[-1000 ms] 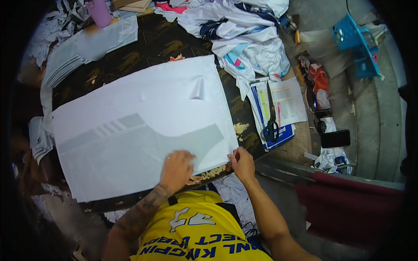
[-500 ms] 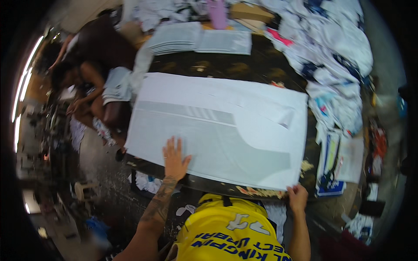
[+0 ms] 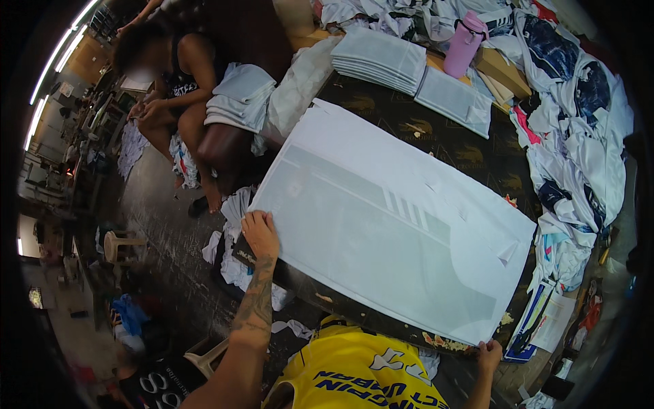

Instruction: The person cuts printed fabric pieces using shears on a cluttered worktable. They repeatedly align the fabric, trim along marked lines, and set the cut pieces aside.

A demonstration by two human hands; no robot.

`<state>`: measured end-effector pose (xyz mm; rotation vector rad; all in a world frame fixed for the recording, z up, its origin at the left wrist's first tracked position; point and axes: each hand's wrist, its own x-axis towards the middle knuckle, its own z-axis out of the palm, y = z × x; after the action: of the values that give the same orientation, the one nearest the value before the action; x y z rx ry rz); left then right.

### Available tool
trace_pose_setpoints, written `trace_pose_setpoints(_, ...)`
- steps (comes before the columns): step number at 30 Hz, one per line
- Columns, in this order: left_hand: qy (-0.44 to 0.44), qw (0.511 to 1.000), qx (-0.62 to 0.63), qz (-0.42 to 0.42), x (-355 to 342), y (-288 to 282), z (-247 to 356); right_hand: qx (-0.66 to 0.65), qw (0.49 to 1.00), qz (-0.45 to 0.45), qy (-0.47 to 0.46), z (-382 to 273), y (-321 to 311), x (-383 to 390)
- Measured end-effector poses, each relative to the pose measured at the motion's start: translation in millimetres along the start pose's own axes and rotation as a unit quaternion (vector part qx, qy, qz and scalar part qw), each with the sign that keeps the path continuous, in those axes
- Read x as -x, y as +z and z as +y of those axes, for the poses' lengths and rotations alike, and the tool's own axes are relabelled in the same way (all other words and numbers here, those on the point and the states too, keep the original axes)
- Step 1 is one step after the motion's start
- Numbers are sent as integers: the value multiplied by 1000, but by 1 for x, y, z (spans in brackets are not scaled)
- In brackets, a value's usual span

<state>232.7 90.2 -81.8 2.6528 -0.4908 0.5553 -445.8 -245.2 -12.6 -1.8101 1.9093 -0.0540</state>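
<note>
The left hand touches the smooth white-and-grey rectangular sheet to its right, grip unclear; the right hand pinches the corner beside it.

Sheet, ctr of frame: white w/ big lt-grey shape; row of slanted white bars twd upper R of the grey. Table: v. dk brown/black w/ gold croc motifs, cream & reddish chips nr btm edge. Panel stack, upper ctr: pale grey. Bottle, upper R: pinky-lilac, dk strap. Box, upper R: tan-brown. Clothes pile, R side: mostly white w/ navy patches, bits of hot pink & lt blue. Folded cloths, upper L: pale grey. Shirt, btm ctr: bright yellow, navy lettering, dk-outlined white figures. Stool, far L: cream. Bag, lower L: blue.
</note>
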Motion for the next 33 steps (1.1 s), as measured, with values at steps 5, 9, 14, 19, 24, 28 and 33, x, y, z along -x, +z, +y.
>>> trace_pose_setpoints(5,-7,998,46,-34,1,-15,-5,110,993,24,-18,6,-6,-2)
trace_pose_setpoints(9,-14,999,16,-45,-37,-11,30,120,993,-11,1,3,-13,-3)
trace_pose_setpoints(14,226,945,130,-198,-183,90,97,117,993,-13,-4,1,-17,0)
trace_pose_setpoints(19,110,963,151,-193,-257,151,41,40,998,29,-26,-3,-27,9)
trace_pose_setpoints(24,-157,913,-17,-376,-141,53,-87,-174,984,8,45,2,-31,11)
trace_pose_setpoints(28,-141,953,48,-265,-55,-26,-129,-254,966,-23,48,17,-32,8)
trace_pose_setpoints(33,5,980,71,-184,-63,-61,-116,-166,982,47,-75,18,-43,6)
